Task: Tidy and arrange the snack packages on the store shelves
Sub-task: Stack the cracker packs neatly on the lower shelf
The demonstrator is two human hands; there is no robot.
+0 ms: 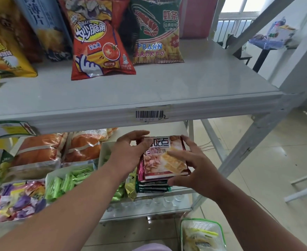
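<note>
Both hands are on the top pack of the stack at the right end of the lower shelf (178, 193). Right hand (190, 164) is nearest: fingers spread and lightly curled over the pack's right edge and near-right corner, thumb down at the stack's front edge. Left hand (131, 151) is curled on the left edge and far-left corner. So the biscuit pack (164, 160) is pinched from 2 sides, sitting directly between the palms, flat on the stack. Its long axis runs near-to-far, far end canted slightly left. It overhangs the packs below a little, so my guess is the next step is squaring it to the stack. Both hands are equally close; neither needs to reach.

Counts, near to far:
- Under the grip: at least 3 dark flat packs (153, 186); exact count cannot be told.
- Left of the grip: 1 open white box of green sachets (67, 182), 1 pile of purple and mixed candy (16, 200).
- Beyond-left: 2 orange bags (38, 149).
- Above, on the upper shelf (203, 82): 1 red corn-cone bag (98, 49), 1 green prawn cracker bag (156, 33), 1 yellow bag (6, 55) at far left.
</note>
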